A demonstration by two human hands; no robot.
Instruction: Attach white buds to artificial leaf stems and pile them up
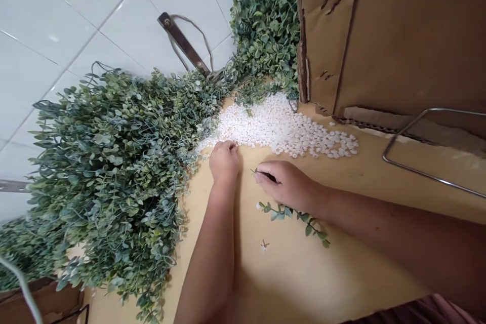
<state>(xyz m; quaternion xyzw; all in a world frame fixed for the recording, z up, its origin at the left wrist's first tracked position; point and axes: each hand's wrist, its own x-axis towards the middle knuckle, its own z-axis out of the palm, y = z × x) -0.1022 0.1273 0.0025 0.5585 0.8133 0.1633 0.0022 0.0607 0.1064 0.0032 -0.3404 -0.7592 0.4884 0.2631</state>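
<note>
My left hand (pixel 225 161) is at the lower left edge of a heap of small white bead-like pieces (pixel 266 124), its fingers pressed together. What they pinch, if anything, is hidden. To its right, my right hand (pixel 283 182) is closed in a pinch, with a thin green stem tip (pixel 253 172) poking out between thumb and finger. Beneath that hand and wrist lies a leafy artificial sprig (pixel 279 211) with a white piece at its left end. Whether the pinched stem belongs to this sprig, I cannot tell.
A large mass of artificial greenery (pixel 125 162) covers the left side, with another bunch (pixel 268 25) at the back. A cardboard box (pixel 398 35) stands back right beside a bent metal rod (pixel 398 136). A small scrap (pixel 265 245) lies on the tan work surface (pixel 299 268).
</note>
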